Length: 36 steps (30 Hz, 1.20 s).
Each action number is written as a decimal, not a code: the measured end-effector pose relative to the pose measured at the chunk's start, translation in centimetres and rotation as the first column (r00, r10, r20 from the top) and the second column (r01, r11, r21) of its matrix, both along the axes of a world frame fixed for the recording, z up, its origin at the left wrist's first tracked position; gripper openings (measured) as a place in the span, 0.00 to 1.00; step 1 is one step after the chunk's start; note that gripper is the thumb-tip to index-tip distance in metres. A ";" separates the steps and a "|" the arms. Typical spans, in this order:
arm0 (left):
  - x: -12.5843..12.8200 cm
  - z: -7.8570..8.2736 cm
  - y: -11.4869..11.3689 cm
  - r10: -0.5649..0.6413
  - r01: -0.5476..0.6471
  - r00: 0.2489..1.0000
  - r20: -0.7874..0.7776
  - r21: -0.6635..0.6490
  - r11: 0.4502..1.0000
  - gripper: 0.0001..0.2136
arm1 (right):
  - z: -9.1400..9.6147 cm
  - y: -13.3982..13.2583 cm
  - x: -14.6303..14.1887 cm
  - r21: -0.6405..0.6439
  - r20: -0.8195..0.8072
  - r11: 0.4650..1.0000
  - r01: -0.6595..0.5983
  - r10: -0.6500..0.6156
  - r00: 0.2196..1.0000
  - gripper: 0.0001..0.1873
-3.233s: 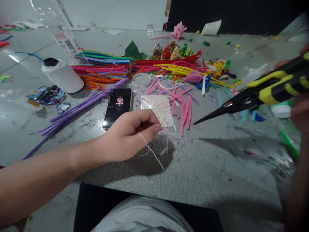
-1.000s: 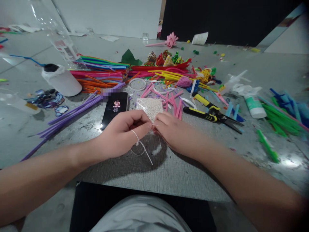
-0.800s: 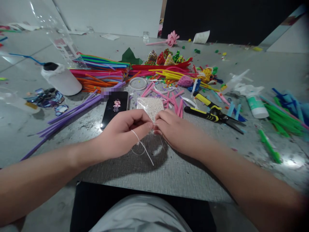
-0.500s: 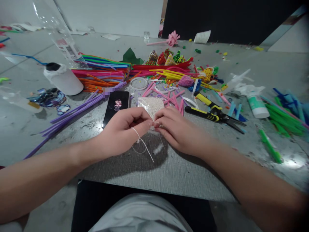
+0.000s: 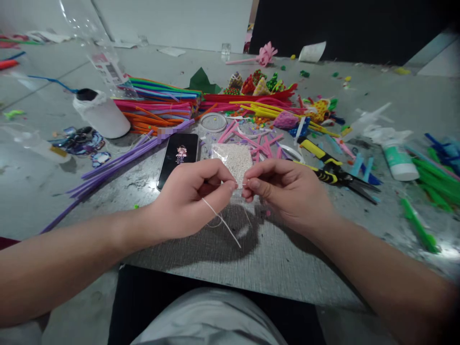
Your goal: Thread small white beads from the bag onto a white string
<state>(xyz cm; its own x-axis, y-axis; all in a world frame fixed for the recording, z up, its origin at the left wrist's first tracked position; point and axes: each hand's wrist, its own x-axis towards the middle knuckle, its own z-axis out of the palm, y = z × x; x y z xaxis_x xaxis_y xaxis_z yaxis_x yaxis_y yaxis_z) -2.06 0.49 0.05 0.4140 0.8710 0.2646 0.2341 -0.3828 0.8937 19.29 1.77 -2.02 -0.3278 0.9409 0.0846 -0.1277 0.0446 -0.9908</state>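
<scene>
My left hand (image 5: 201, 199) is closed in a pinch, thumb against forefinger, on a thin white string (image 5: 227, 226). One stiff end of the string crosses the thumb and hangs down, with a fine loop beside it. Close by on the right, my right hand (image 5: 291, 191) pinches a short bit of the string between thumb and fingers. A small gap separates the two sets of fingertips; whether a bead sits there is too small to tell. Just behind the fingertips lies a clear bag of small white beads (image 5: 237, 158). A phone (image 5: 178, 155) lies beyond my left hand.
Yellow-and-black pliers (image 5: 334, 170) lie right of the bag, partly behind my right hand. Purple pipe cleaners (image 5: 118, 165) spread to the left. A white bottle (image 5: 104, 115), bundled coloured pipe cleaners (image 5: 161, 110), pink strips (image 5: 266, 146) and a green-labelled bottle (image 5: 400, 160) stand or lie around.
My right hand has drawn slightly away from the left and turned, so its thumb now shows. The view has shifted a little, moving the table's contents rightward.
</scene>
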 end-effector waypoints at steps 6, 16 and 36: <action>0.1 0.2 -0.4 -0.001 0.000 0.999 0.047 0.035 0.999 0.05 | 0.3 -0.5 0.0 -0.103 -0.117 0.994 -0.022 0.010 0.993 0.08; 0.3 0.4 -1.3 0.039 -0.039 0.999 0.004 0.213 0.976 0.05 | 0.6 -1.0 0.0 -0.036 -0.107 0.999 0.010 -0.014 0.994 0.08; 0.2 0.3 -1.2 0.028 -0.035 0.999 0.036 0.209 0.977 0.04 | 0.8 -1.3 -0.1 0.107 -0.062 0.993 0.051 -0.044 0.997 0.13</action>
<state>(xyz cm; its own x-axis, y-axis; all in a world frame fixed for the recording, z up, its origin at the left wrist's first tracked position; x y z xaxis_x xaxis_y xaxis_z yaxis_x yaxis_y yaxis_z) -1.88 -0.72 0.39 0.3750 0.8075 0.4553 0.2209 -0.5548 0.8021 19.23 0.44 -1.23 -0.2744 0.9396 0.2047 -0.1813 0.1585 -0.9706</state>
